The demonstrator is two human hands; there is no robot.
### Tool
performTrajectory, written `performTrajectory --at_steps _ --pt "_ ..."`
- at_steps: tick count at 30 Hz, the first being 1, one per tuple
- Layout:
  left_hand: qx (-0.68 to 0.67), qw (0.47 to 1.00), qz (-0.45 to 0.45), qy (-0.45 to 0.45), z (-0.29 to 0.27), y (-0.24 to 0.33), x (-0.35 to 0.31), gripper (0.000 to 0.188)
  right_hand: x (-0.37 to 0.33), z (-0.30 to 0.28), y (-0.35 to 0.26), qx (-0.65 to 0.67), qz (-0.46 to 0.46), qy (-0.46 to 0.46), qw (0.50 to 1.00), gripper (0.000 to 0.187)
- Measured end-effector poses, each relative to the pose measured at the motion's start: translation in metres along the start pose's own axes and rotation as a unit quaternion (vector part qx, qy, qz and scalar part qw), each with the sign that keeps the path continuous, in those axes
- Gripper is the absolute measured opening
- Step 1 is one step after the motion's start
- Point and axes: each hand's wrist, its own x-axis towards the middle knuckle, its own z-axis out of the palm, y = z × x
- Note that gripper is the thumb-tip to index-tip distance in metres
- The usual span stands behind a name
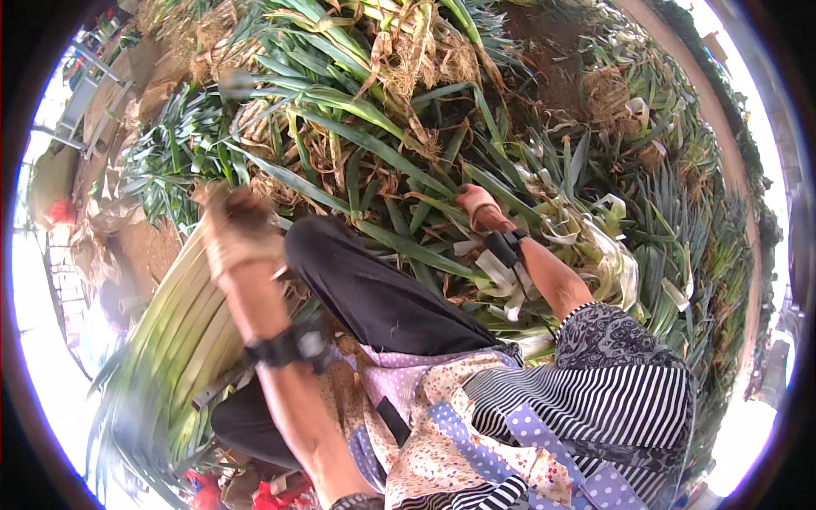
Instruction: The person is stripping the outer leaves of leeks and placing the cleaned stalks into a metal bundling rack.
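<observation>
My left hand (245, 228), in a tan covering, is smeared by motion at the upper end of a bundle of leeks (174, 340). The bundle's pale stalks slant down to dark green leaves at the lower left, beside my bent knee. My right hand (478, 206), also with a tan wrap, is closed among the long green leek leaves (399, 157) in front of me. What its fingers hold is hidden. Loose, pale stripped leaves (616, 263) lie next to my right forearm.
A heap of leeks with dry, brown roots (425, 59) rises ahead. More leeks (680, 195) spread along the right. A grey metal frame (85, 98) stands at the far left, above brown ground (149, 255). Red plastic (276, 493) lies at the lower left.
</observation>
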Motion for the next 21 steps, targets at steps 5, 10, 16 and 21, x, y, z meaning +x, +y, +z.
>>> performTrajectory --at_steps 5,10,16,21 --pt "-0.067 0.995 -0.069 -0.030 0.033 -0.112 0.039 0.021 0.058 0.026 -0.030 0.017 -0.010 0.046 0.999 0.044" --pt "-0.003 0.993 -0.097 0.072 -0.004 -0.134 0.073 0.024 0.100 0.024 -0.087 -0.072 -0.060 0.028 0.995 0.041" --pt "0.008 0.994 -0.076 0.082 0.013 -0.126 0.081 0.026 0.117 0.042 -0.137 -0.244 -0.037 0.014 0.969 0.049" --pt "0.015 0.991 -0.094 0.096 0.030 -0.141 0.087 0.025 0.152 0.057 -0.120 -0.278 0.062 0.109 0.952 0.052"
